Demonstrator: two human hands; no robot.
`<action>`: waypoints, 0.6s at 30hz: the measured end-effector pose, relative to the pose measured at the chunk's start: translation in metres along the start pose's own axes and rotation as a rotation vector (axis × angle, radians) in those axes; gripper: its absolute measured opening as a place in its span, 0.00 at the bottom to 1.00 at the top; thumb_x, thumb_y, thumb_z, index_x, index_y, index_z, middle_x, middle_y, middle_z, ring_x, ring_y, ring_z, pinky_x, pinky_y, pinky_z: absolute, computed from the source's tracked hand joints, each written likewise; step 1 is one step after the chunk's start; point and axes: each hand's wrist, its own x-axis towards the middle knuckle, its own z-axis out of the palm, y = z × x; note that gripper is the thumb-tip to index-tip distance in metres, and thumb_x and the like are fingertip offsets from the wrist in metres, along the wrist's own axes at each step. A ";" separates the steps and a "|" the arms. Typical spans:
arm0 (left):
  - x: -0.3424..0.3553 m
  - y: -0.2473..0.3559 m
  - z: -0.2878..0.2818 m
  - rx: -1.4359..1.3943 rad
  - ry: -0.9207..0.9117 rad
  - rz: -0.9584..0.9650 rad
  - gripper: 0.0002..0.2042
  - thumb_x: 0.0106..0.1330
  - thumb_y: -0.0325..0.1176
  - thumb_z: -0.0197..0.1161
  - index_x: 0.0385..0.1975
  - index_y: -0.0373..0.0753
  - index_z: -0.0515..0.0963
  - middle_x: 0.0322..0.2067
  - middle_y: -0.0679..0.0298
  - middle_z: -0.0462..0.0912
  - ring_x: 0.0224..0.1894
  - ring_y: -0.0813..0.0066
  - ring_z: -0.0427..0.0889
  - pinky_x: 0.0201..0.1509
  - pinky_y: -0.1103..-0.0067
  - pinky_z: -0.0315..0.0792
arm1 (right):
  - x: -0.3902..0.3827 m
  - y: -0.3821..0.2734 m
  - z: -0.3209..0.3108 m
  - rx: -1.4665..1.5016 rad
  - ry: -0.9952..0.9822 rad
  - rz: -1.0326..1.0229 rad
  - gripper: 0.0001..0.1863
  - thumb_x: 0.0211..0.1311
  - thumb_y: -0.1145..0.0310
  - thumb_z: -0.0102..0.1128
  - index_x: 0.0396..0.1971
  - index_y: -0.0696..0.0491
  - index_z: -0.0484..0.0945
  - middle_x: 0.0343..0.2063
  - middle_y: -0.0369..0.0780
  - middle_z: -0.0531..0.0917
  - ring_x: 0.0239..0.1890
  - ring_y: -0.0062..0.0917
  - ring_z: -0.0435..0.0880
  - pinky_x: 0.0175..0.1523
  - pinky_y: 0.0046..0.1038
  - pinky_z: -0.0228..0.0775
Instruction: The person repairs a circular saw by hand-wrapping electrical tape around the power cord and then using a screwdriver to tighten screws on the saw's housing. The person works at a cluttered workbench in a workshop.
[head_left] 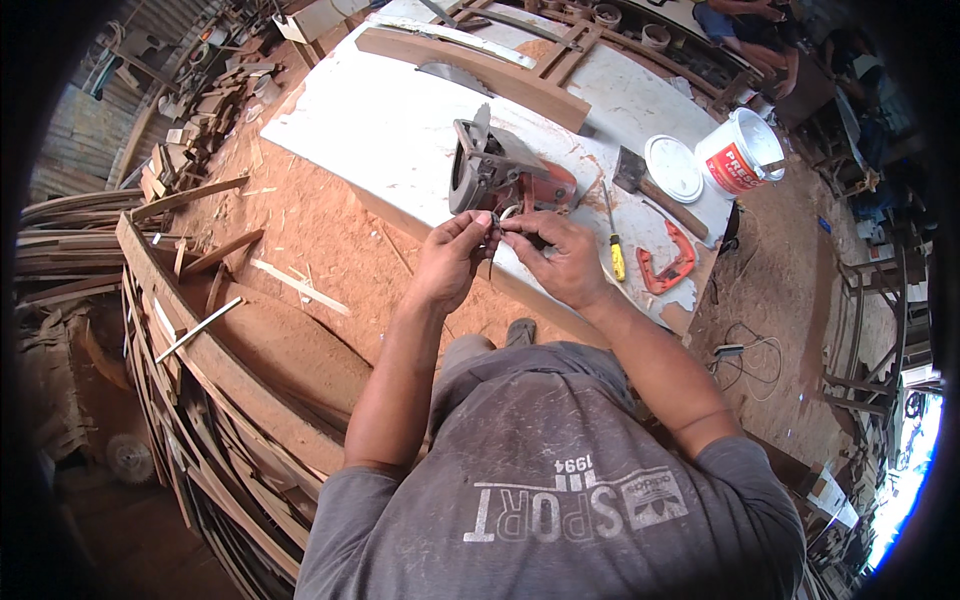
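My left hand (455, 255) and my right hand (560, 258) meet at the table's front edge, fingertips pinched around a small dark part (496, 226) with a thin strand hanging below; its details are hidden. Just beyond them a power saw (475, 165) with a grey metal guard and red body rests on the white tabletop (350, 110). Right of my right hand lie a yellow-handled screwdriver (617, 258) and a red handle-shaped piece (668, 270). A hammer (685, 215) lies beside a white lid (672, 168) and a white bucket (735, 150).
Wooden boards (470, 65), a frame (560, 55) and a round blade (450, 75) occupy the table's far side. Long timber strips (190, 350) are piled at left. A co-worker (745, 40) is at the upper right. A cable (750, 360) lies on the sawdust-covered floor.
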 end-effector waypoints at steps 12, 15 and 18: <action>-0.001 -0.006 0.005 -0.005 0.015 0.021 0.06 0.81 0.27 0.58 0.46 0.35 0.82 0.36 0.69 0.83 0.38 0.81 0.79 0.48 0.80 0.75 | 0.016 -0.020 0.002 0.013 -0.057 0.225 0.09 0.72 0.69 0.73 0.45 0.58 0.88 0.40 0.44 0.92 0.38 0.24 0.93 0.42 0.26 0.84; 0.000 -0.006 0.006 0.056 0.025 0.030 0.05 0.80 0.28 0.60 0.44 0.35 0.83 0.34 0.70 0.82 0.37 0.82 0.77 0.47 0.81 0.73 | 0.017 -0.018 0.002 -0.009 -0.063 0.206 0.09 0.73 0.69 0.72 0.46 0.58 0.88 0.39 0.43 0.92 0.36 0.20 0.91 0.39 0.23 0.83; -0.001 -0.005 0.007 0.148 0.026 0.046 0.05 0.80 0.28 0.62 0.44 0.35 0.83 0.34 0.71 0.82 0.37 0.83 0.77 0.45 0.82 0.72 | 0.023 -0.025 -0.002 0.011 -0.079 0.224 0.10 0.73 0.69 0.72 0.46 0.59 0.88 0.39 0.42 0.92 0.36 0.20 0.91 0.40 0.24 0.83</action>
